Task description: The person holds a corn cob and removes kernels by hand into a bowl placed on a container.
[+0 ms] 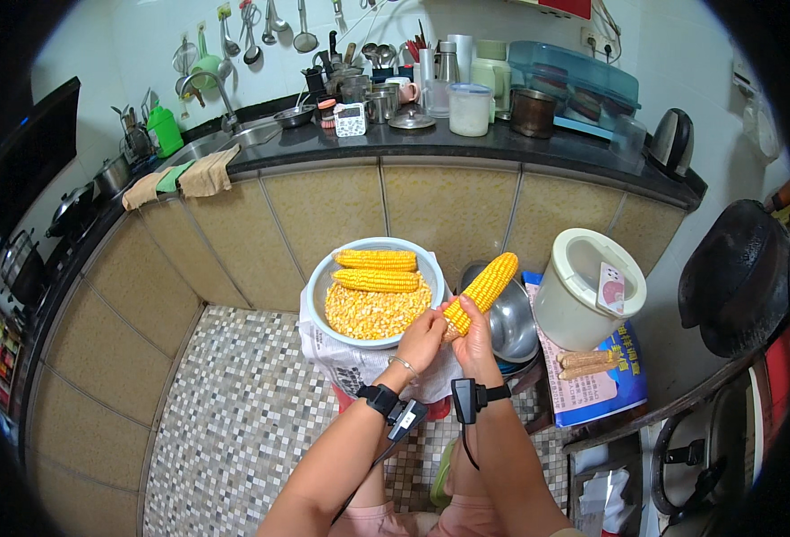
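Ear of corn (491, 279): one, yellow, tapering, tight-rowed, tilted tip-up, just right of the pale round basin (318, 288). Right hand (472, 338): fingers wrapped around its lower end. Left hand (423, 339): fingers curled against the base, closure hidden. Advisable: firm hold, thumb pressure along rows, above the basin. Basin contents: loose, hard-looking kernels (368, 310); two knobbly ears (376, 280) on top.

two long yellow corn cobs (376, 280), loose yellow kernels (372, 311): in round pale-blue plastic basin (315, 291) | round silver metal bowl (513, 324): right of basin | cylindrical cream plastic bucket (574, 300): right of bowl, on blue-pink sheet (610, 400) | long black surface (323, 150): behind basin, bucket
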A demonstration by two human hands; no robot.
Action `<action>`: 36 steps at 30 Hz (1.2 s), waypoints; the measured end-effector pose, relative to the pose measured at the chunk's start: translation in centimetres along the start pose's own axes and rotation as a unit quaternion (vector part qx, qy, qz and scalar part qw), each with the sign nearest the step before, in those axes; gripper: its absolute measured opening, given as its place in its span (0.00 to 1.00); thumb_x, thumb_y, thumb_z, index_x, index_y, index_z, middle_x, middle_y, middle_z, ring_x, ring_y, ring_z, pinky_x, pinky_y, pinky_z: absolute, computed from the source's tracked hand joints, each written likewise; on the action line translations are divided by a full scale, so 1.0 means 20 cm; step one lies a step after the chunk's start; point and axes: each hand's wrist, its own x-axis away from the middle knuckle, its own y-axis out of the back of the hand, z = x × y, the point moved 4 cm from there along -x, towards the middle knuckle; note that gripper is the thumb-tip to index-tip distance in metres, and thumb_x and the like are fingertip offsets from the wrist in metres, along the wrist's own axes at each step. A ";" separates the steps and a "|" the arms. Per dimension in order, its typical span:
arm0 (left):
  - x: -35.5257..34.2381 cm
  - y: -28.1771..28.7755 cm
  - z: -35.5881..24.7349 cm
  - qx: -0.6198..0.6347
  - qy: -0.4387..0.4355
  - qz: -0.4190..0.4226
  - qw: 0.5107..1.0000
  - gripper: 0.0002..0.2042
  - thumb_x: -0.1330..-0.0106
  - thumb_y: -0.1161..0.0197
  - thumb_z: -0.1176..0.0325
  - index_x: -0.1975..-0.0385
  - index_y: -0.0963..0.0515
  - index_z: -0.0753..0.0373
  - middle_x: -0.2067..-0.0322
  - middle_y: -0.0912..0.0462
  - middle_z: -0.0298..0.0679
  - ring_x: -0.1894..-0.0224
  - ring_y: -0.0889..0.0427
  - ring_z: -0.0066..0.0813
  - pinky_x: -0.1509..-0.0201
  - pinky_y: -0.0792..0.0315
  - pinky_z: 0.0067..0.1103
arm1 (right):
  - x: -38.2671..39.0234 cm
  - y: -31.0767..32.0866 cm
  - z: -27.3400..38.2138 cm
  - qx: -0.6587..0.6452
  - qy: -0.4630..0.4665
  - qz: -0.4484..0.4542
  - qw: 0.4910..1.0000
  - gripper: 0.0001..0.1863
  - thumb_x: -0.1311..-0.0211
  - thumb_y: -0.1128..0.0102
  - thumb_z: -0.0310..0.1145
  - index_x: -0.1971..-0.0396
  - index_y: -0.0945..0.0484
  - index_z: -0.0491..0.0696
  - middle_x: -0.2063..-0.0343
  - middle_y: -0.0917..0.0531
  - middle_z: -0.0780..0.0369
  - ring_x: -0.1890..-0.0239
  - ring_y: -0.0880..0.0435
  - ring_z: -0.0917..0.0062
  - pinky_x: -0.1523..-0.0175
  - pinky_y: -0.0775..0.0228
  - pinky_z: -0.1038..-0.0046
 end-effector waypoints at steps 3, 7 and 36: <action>0.07 0.03 -0.17 -0.214 -0.196 -0.141 0.947 0.07 0.42 0.40 0.68 0.72 0.25 0.66 0.73 0.26 0.40 0.74 0.25 0.29 0.70 0.31 0.21 | -0.01 0.02 0.02 0.003 0.012 -0.003 1.000 0.12 0.44 0.39 0.29 0.63 0.30 0.45 0.70 0.22 0.60 0.67 0.20 0.72 0.60 0.23 0.70; 0.09 0.05 -0.18 -0.214 -0.249 -0.128 0.936 0.07 0.42 0.39 0.69 0.72 0.26 0.66 0.74 0.26 0.40 0.75 0.25 0.29 0.70 0.31 0.22 | 0.01 -0.01 0.02 -0.022 -0.006 -0.007 1.000 0.17 0.45 0.40 0.23 0.59 0.37 0.48 0.70 0.23 0.61 0.69 0.20 0.72 0.64 0.23 0.71; 0.00 0.53 0.03 -0.210 -0.148 -0.336 0.906 0.14 0.38 0.38 0.62 0.78 0.27 0.67 0.84 0.25 0.38 0.82 0.29 0.23 0.75 0.33 0.22 | 0.01 0.00 0.01 -0.113 -0.084 -0.004 0.990 0.14 0.45 0.37 0.30 0.62 0.30 0.44 0.67 0.23 0.60 0.63 0.22 0.71 0.54 0.25 0.64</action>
